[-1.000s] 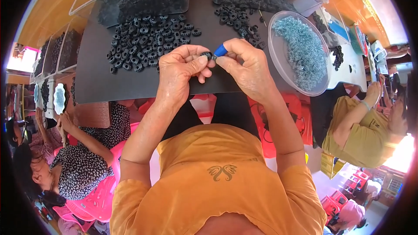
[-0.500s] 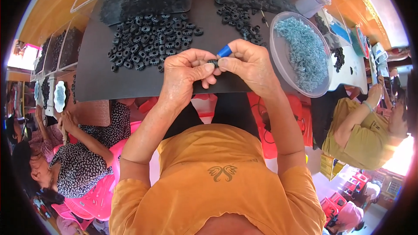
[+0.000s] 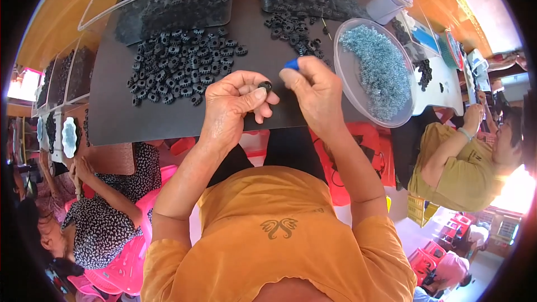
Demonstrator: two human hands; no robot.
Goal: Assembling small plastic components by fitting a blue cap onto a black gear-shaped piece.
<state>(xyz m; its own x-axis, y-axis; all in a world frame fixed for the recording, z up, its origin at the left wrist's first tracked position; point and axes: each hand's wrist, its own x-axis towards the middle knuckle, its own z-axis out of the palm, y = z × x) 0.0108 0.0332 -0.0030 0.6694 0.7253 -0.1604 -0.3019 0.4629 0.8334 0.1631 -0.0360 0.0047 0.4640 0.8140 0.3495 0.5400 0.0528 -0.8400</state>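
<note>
Left hand: I see my left hand (image 3: 232, 103) curled over the near edge of the mat, thumb and forefinger pinched narrow on a small black ring (image 3: 264, 85).
Ring: it sits at my fingertips, just above the mat's front edge, between both hands.
Right hand: my right hand (image 3: 316, 92) is closed around a blue tool (image 3: 291, 64) — only its blue end shows above my fingers; its tip points toward the ring, though I cannot tell if they touch.
Mat: a dark mat (image 3: 140, 117) covers the table in front of me.
Loose pile: a heap of black toothed rings (image 3: 182, 64) lies on the mat, beyond my left hand.
Small pile: a smaller scatter of the same rings (image 3: 293, 31) lies beyond my right hand.
Bowl: a clear round bowl (image 3: 358, 109) stands just right of my right hand — it holds pale blue-grey metal bits (image 3: 377, 70).
Trays: two clear trays (image 3: 168, 5) of black parts stand at the far side.
People: one person in a patterned top (image 3: 106, 218) sits on my left, another in an olive shirt (image 3: 447, 168) on my right.
</note>
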